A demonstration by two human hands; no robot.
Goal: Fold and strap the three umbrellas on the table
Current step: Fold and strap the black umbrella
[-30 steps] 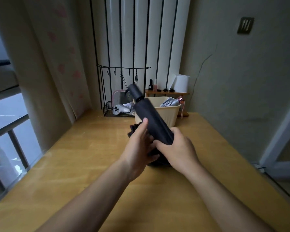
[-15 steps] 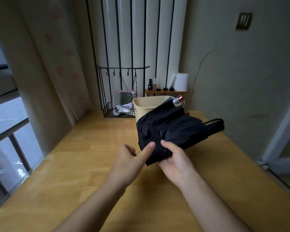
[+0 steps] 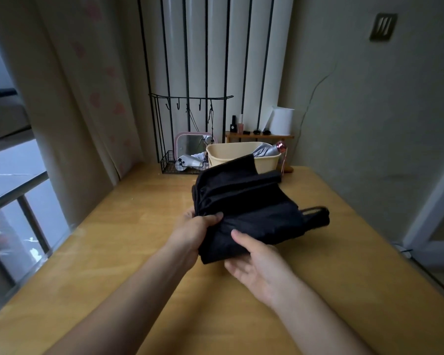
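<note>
Change noted: the black fabric folding umbrella (image 3: 246, 208), upright a second ago, now lies level over the middle of the yellow wooden counter (image 3: 113, 252), with its handle toward the right edge. The left hand (image 3: 192, 234), previously free, now grips the gathered pleats. The right hand (image 3: 256, 257) pinches the cloth, thumb on top. Judgement: folding is unfinished and the strap is not yet fastened. The canopy is matte, soft and creased; the handle is stubby and rigid.

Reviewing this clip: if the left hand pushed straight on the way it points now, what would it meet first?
The black umbrella: the left hand grips its bunched canopy, so it would press straight into the fabric. Beyond that probably lies the beige basket, though depth is unclear.
</note>
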